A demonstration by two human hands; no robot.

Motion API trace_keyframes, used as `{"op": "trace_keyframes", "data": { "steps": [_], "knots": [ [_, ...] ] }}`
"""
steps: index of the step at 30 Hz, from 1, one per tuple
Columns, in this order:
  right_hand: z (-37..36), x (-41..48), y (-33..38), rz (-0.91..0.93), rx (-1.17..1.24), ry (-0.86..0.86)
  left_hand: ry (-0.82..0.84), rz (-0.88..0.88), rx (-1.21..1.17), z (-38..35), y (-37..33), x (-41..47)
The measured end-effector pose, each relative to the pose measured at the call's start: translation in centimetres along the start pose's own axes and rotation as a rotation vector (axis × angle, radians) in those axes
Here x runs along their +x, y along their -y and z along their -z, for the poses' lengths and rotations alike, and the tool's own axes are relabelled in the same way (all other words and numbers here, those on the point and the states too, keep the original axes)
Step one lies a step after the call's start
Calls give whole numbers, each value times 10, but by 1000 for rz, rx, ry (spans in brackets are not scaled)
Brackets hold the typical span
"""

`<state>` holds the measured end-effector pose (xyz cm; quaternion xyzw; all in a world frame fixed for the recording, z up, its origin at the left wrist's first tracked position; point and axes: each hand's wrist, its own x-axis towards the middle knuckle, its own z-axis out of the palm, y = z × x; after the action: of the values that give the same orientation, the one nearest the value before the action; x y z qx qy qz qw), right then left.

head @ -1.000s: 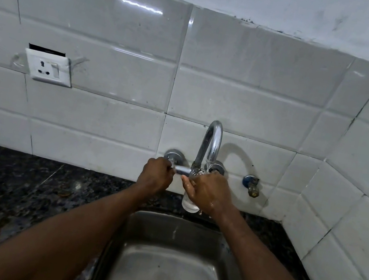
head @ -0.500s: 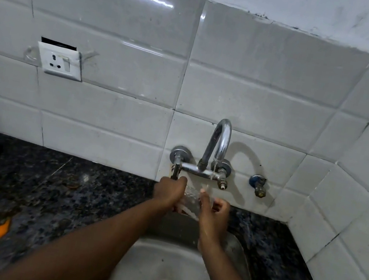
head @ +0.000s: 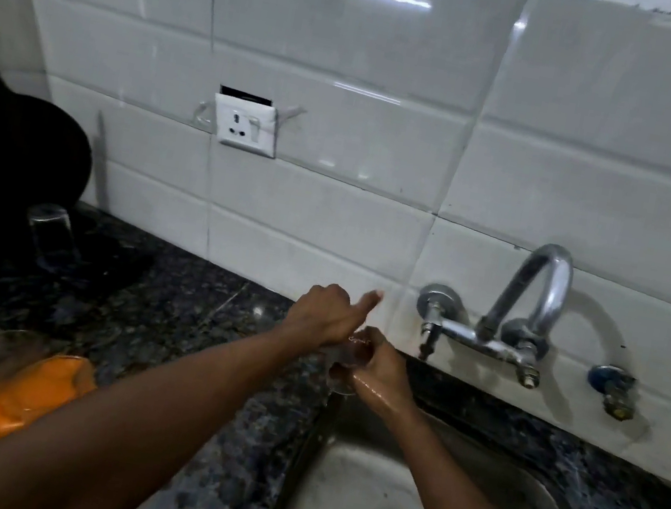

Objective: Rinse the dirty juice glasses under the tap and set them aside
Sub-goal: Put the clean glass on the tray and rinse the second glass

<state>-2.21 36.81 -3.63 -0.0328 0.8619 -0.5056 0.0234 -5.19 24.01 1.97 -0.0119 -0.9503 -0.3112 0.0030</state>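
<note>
Right hand (head: 383, 368) wet, fingers curled round a clear glass (head: 344, 361), gripping it from the tap side. Left hand (head: 324, 319) laid over the glass from the counter side, forefinger stuck out toward the tiles, remaining fingers curled; impossible to tell whether gripping or only steadying. Glass pinched between both hands at the sink's (head: 336, 470) left rim, well left of the tap (head: 536, 298), long axis roughly upright, base low; rim hidden. Further out, a second glass (head: 50, 235) standing upside down on the dark counter (head: 162, 313), far left by a black pan (head: 6, 151). Probably the setting-aside step: drying spot lying leftward, so left hand nearer and better placed to carry. Orange cloth (head: 25, 401) near the left forearm; blurred there.
</note>
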Motion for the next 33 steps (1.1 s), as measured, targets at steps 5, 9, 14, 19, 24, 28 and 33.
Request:
{"op": "trace_keyframes", "data": {
  "steps": [5, 9, 14, 19, 24, 28, 33],
  "knots": [
    [-68, 37, 39, 73, 125, -38, -86, 165, -62, 67, 99, 27],
    [-131, 68, 68, 79, 155, -32, -100, 295, 62, 117, 183, 27],
    [-215, 107, 101, 74, 135, 6, -116, 467, 170, 163, 283, 26],
    [-287, 141, 141, 148, 99, 54, -108, 535, 215, 185, 370, 23],
    [-341, 173, 168, 201, 40, 115, 2, 580, 315, 194, 443, 22],
    [-379, 201, 185, 200, -5, 129, 121, 481, 291, 200, 472, 25],
    [-410, 235, 206, 214, -15, 125, 203, 480, 246, 191, 493, 37]
  ]
}}
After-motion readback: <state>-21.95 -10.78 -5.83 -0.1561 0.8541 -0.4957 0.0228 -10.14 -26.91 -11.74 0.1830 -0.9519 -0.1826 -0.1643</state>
